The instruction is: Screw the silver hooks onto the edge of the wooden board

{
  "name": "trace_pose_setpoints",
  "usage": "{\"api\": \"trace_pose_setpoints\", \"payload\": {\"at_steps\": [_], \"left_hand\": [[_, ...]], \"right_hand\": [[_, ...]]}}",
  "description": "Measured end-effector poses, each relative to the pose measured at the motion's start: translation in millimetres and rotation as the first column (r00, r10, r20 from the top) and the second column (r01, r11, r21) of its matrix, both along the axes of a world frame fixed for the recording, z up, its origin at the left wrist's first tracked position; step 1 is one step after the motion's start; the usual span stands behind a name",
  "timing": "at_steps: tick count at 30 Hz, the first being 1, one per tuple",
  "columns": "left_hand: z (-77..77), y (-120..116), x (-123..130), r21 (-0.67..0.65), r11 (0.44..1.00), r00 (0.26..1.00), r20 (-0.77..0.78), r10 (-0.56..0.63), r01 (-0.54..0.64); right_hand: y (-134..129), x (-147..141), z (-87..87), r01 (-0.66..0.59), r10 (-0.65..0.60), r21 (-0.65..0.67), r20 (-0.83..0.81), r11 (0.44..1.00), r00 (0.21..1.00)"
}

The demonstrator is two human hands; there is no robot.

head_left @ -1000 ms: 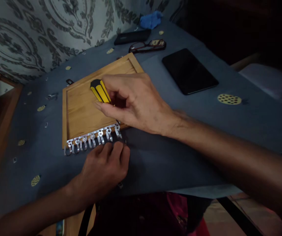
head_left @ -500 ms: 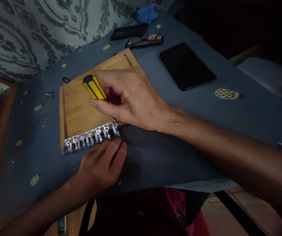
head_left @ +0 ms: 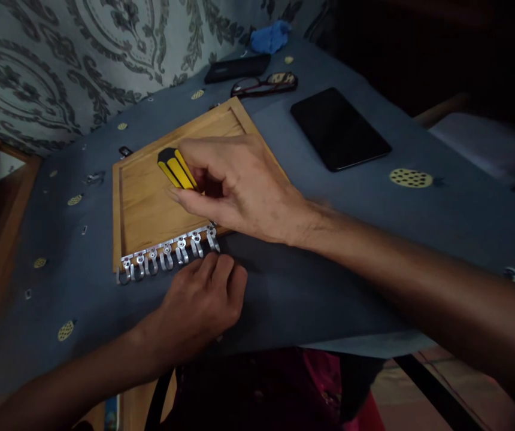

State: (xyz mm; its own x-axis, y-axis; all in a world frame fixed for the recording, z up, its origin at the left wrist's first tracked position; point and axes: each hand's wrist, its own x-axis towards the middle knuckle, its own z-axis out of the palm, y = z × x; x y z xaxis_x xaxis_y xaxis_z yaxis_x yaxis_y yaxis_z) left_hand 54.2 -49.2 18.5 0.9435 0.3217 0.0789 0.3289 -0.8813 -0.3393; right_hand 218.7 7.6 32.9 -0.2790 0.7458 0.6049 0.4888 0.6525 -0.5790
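Observation:
My right hand [head_left: 239,185] pinches the yellow-and-black handle of a screwdriver [head_left: 177,170] over a framed wooden board [head_left: 150,203]. The tool's lower part is hidden by the hand. Along the board's near edge runs a silver metal hook rail [head_left: 167,248] with several curved hooks. My left hand [head_left: 208,293] is closed beside the rail's right end, its fingers curled; whatever its fingertips hold, if anything, is hidden.
Beyond the board on the blue-grey tablecloth [head_left: 311,287] are eyeglasses [head_left: 264,85], a dark case [head_left: 237,69] and a blue cloth [head_left: 270,37]. A black tablet [head_left: 341,129] lies to the right. Patterned fabric [head_left: 105,54] borders the table's far left side.
My left hand has shifted slightly right, its fingers more curled. My right hand still holds the screwdriver in about the same place over the board. The view has shifted slightly.

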Motion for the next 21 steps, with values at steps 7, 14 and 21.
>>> {"api": "trace_pose_setpoints", "payload": {"at_steps": [7,14,21], "left_hand": [[9.1,2.2,-8.5,-0.135,0.991,0.987,0.154,0.034,-0.013],[42.1,51.7,-28.7,-0.513,0.832,0.872,0.287,0.397,-0.21],[31.7,87.5,-20.3,-0.856,0.492,0.86,0.127,0.494,-0.157]], "right_hand": [[0.7,1.8,-2.2,-0.037,0.036,-0.008,-0.045,0.999,0.998],[1.6,0.1,-3.0,-0.052,0.055,0.036,-0.098,0.998,0.994],[0.2,1.2,-0.6,-0.033,0.032,-0.017,-0.038,0.999,0.999]]}}
